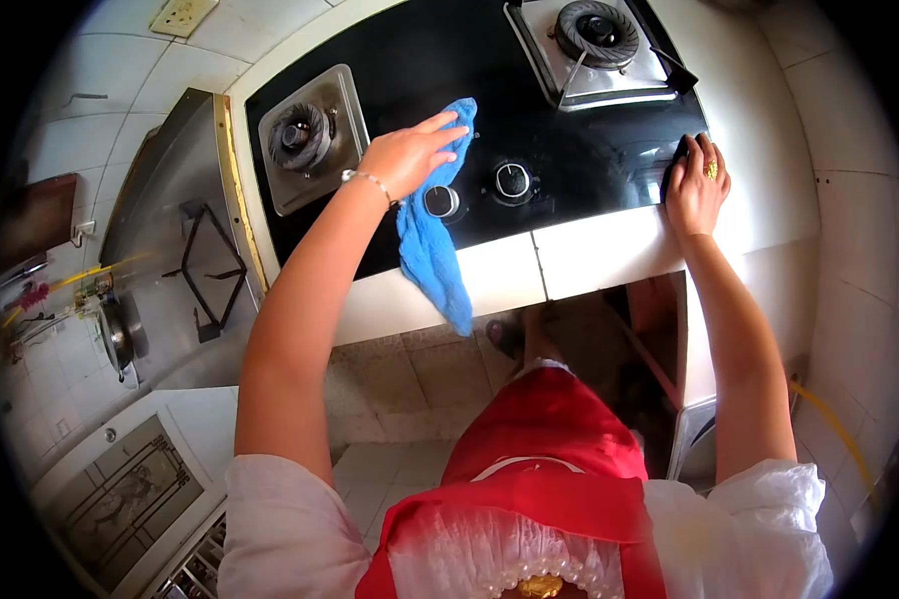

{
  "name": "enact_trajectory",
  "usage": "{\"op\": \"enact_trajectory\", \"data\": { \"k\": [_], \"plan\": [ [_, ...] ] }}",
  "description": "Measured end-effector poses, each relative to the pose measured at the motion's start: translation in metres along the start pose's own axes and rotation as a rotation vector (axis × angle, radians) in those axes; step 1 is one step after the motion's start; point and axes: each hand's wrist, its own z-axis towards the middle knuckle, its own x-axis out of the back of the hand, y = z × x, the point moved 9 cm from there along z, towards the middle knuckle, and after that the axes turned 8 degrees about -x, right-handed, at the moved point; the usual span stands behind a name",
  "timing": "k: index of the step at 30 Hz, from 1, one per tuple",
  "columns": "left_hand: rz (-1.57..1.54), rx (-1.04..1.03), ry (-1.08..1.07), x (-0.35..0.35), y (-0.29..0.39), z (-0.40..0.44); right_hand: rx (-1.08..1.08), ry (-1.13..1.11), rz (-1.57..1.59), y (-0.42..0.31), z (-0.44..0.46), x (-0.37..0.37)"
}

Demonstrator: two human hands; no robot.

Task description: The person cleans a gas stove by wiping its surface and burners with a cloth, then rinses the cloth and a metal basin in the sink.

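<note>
The blue cloth [430, 245] runs over the hob [584, 150] and past the counter's front edge [599, 250]. Its use looks under way; what is done or left cannot be told. Its far end lies under the outstretched fingers of the left hand [407, 160]. The right hand [697, 195] rests, fingers bent, at the hob's front right corner, grip unclear.

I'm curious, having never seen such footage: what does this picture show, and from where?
No machine here, only a person working bare-handed. The picture comes from a camera worn on the head, looking down past a red apron. Ahead is a black cooktop with two burners and two knobs. The left hand lies over a blue cloth that trails past the cooktop's front edge; whether that hand grips it is hard to tell. The right hand rests at the cooktop's right side, holding nothing visible.
</note>
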Motion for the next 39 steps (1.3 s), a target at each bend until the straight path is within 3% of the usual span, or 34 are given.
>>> {"op": "enact_trajectory", "data": {
  "k": [6, 9, 12, 14, 16, 18, 22, 25, 28, 35, 39],
  "plan": [
    [0.09, 0.011, 0.108, 0.0, 0.025, 0.06, 0.005, 0.004, 0.004, 0.0, -0.001, 0.0],
    [-0.02, -0.01, 0.278, -0.007, 0.036, 0.078, 0.011, 0.017, 0.001, 0.001, -0.003, 0.001],
    [-0.137, 0.131, 0.234, -0.009, 0.055, 0.088, 0.013, 0.02, 0.016, -0.002, -0.002, 0.003],
    [-0.153, 0.041, 0.136, -0.018, 0.077, 0.093, 0.013, 0.017, 0.029, -0.002, -0.001, 0.005],
    [-0.194, -0.201, 0.148, -0.024, 0.097, 0.08, 0.016, 0.031, 0.042, -0.001, -0.001, 0.003],
    [-0.327, -0.089, 0.108, -0.023, 0.063, 0.076, 0.01, 0.039, 0.05, 0.0, 0.002, 0.003],
    [-0.078, 0.146, 0.296, 0.0, -0.05, 0.064, 0.003, 0.019, 0.061, -0.002, -0.001, 0.007],
    [0.097, 0.565, 0.326, 0.021, -0.106, 0.044, -0.006, 0.029, 0.065, -0.002, 0.0, 0.008],
    [0.026, 0.646, 0.371, 0.008, -0.083, 0.064, -0.021, 0.007, 0.067, -0.004, 0.002, 0.011],
    [-0.087, 0.348, 0.276, -0.022, 0.058, 0.108, -0.02, 0.009, 0.067, -0.005, 0.002, 0.012],
    [0.055, 0.235, 0.266, -0.025, 0.114, 0.105, -0.013, 0.018, 0.066, -0.004, 0.001, 0.01]
  ]
}}
